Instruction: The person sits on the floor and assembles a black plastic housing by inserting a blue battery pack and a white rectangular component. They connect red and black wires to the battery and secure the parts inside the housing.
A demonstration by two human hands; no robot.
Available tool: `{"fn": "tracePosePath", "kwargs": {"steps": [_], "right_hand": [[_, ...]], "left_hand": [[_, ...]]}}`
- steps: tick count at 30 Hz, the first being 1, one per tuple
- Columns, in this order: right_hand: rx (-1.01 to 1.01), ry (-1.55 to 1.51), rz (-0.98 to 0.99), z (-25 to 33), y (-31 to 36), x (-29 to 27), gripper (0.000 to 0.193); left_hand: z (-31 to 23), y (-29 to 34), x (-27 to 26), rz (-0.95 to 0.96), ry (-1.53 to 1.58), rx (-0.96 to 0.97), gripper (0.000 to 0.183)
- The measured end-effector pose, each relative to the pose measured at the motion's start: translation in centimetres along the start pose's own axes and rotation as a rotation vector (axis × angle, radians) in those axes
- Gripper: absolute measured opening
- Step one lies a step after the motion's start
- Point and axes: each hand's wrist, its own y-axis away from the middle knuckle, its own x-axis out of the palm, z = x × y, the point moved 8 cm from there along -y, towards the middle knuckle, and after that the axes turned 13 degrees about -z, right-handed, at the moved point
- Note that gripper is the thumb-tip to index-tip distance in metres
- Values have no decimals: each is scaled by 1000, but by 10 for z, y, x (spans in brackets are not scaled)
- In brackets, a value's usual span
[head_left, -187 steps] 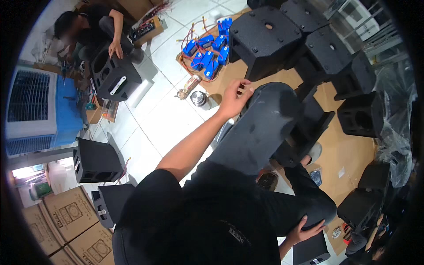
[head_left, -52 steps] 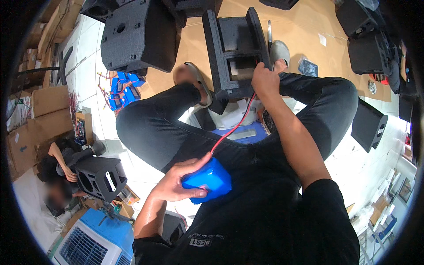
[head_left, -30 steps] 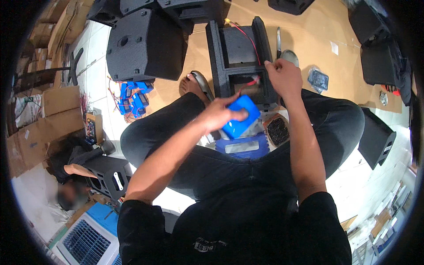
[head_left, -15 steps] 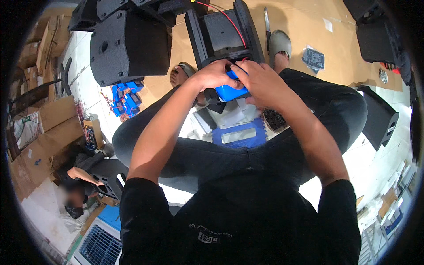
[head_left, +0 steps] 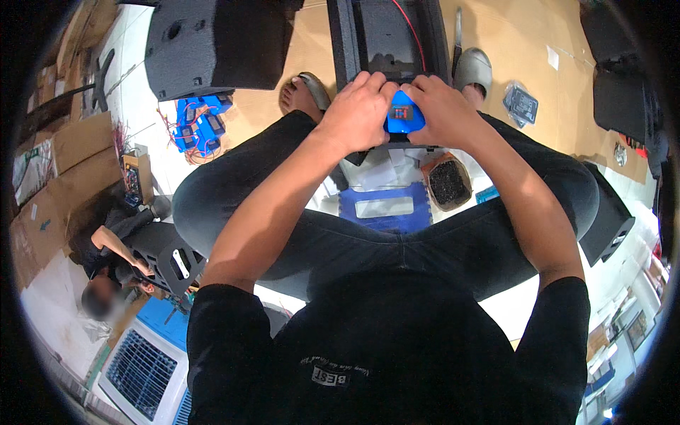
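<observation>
A blue shrink-wrapped battery pack point(head_left: 401, 122) with a dark label on its face is held between my hands, at the near end of an open black speaker cabinet point(head_left: 343, 44). My left hand point(head_left: 361, 112) grips its left side, fingers bent over toward the cabinet. On the pack's other side, my right hand point(head_left: 440, 113) closes around it with the thumb near the label. Inside the cabinet runs a red wire point(head_left: 413, 30). The pack's far end and most of my fingertips are hidden.
Several blue battery packs point(head_left: 198, 129) with red wires lie at left beside a black cabinet point(head_left: 216, 49). A knife point(head_left: 457, 35) rests near my right foot. Between my legs are a blue plastic frame point(head_left: 386, 221) and a box of dark screws point(head_left: 449, 185). Another person point(head_left: 106, 244) works at left.
The battery pack has turned, so its labelled face now shows. My right hand has moved from over it to its right side. The whole view has shifted somewhat.
</observation>
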Motion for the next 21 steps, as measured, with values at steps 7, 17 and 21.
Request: {"fn": "tracePosePath", "kwargs": {"steps": [7,17,21], "right_hand": [[155,-154,-197,-50,-23,-45,53],[145,-95,-188,-62,-32,-43,37],[147,-72,35,-54,-29,-37,47]], "left_hand": [[3,-9,2,53,65,44,71],[14,-21,7,72,231,-121,64],[13,-18,21,9,217,-137,62]]}}
